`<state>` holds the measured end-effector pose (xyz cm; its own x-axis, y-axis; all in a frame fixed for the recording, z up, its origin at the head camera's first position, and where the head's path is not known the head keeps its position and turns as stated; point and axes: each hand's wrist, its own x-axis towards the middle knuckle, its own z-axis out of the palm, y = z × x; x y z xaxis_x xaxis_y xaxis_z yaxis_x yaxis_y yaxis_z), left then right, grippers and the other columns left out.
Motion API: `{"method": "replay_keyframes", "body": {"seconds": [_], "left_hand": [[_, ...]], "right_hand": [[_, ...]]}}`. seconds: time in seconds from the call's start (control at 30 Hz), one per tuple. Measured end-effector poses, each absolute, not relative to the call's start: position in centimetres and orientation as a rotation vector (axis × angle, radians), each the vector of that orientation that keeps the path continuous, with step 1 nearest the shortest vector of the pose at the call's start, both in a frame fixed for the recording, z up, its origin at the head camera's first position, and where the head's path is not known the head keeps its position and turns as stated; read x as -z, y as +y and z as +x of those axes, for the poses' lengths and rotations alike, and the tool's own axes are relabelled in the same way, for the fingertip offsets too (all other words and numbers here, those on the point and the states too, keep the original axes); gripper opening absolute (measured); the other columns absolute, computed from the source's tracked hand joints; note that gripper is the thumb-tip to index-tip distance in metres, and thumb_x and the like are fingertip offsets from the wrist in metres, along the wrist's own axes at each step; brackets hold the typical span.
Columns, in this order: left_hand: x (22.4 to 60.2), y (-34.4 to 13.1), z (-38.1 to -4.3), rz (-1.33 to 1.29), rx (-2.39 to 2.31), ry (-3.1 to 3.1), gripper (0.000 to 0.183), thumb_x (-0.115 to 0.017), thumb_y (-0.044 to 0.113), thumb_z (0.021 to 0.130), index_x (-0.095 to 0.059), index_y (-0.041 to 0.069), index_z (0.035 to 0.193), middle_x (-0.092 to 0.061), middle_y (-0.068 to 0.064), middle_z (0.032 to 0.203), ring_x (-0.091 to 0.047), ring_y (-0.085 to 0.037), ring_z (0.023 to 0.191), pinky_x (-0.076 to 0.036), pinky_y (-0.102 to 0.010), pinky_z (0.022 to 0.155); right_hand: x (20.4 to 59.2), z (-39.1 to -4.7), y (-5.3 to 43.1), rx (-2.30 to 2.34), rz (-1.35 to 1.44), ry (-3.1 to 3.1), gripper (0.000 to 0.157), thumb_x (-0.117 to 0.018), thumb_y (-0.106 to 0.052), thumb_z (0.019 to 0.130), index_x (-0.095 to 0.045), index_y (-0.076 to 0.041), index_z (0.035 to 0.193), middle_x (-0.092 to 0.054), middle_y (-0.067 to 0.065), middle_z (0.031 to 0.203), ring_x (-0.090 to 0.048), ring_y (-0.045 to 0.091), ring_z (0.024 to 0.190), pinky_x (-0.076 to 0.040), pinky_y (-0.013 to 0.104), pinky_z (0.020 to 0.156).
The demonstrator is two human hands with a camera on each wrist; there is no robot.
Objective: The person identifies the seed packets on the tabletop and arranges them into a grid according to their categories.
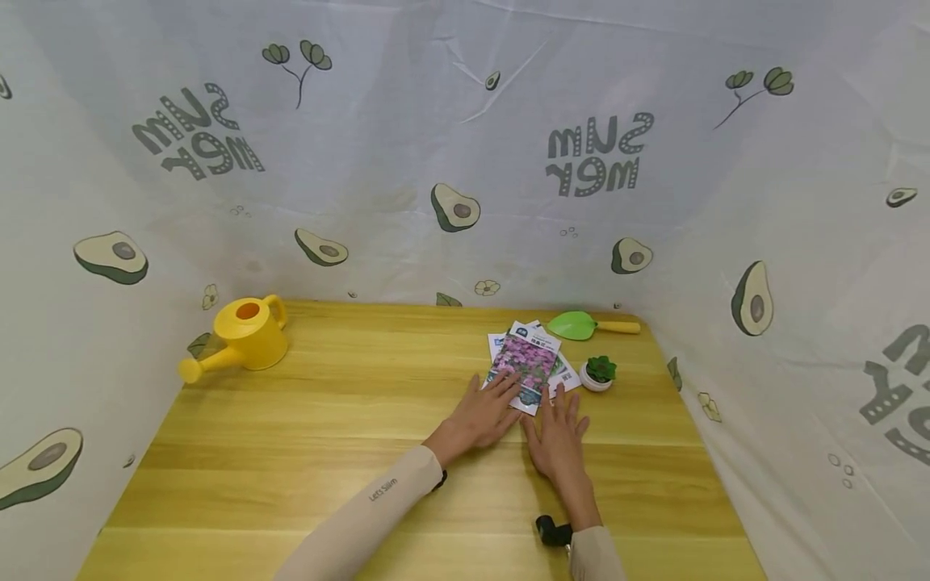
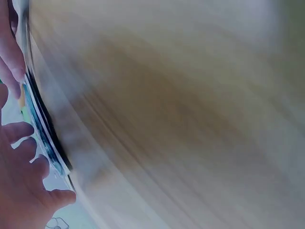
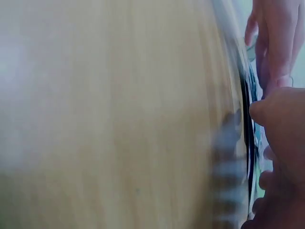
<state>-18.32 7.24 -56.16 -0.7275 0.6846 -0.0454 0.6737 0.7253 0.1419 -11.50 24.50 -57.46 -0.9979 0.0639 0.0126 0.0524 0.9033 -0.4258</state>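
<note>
A small stack of seed packets, the top one printed with pink flowers, lies fanned out toward the back right of the wooden table. My left hand has its fingers laid over the lower left part of the stack. Beside it, my right hand reaches the stack's near right edge with spread, mostly straight fingers. In the left wrist view, the left hand is next to the packets' thin edges. The right wrist view shows the right hand along the same dark edge, partly cut off by the frame.
A green trowel with a yellow handle lies behind the packets. Close to their right stands a small succulent in a white pot. A yellow watering can stands at the back left. Printed white curtains border the table.
</note>
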Motion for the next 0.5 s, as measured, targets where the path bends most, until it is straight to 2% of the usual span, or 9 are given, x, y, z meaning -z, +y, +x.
{"method": "replay_keyframes", "body": {"seconds": [0.17,0.5], "left_hand": [[56.5,6.7,-18.6,1.087,-0.207,2.822,0.062,-0.033,0.049,0.117,-0.037,0.017,0.170,-0.026,0.003,0.179,-0.020,-0.017,0.166,-0.025,-0.060,0.130],[56.5,6.1,-18.3,1.032,-0.250,2.829,0.061,-0.032,0.048,0.117,-0.039,0.017,0.169,-0.027,0.002,0.178,-0.021,-0.020,0.166,-0.023,-0.061,0.131]], "right_hand": [[57.5,-11.2,23.9,-0.735,-0.031,-3.016,0.073,-0.054,-0.029,0.114,-0.024,0.010,0.166,-0.014,0.034,0.175,-0.004,0.062,0.159,-0.006,0.089,0.116],[57.8,-11.2,23.1,-0.780,0.011,-3.041,0.080,-0.060,-0.028,0.111,-0.020,0.012,0.167,-0.010,0.036,0.174,-0.006,0.060,0.160,-0.005,0.084,0.120]]}}
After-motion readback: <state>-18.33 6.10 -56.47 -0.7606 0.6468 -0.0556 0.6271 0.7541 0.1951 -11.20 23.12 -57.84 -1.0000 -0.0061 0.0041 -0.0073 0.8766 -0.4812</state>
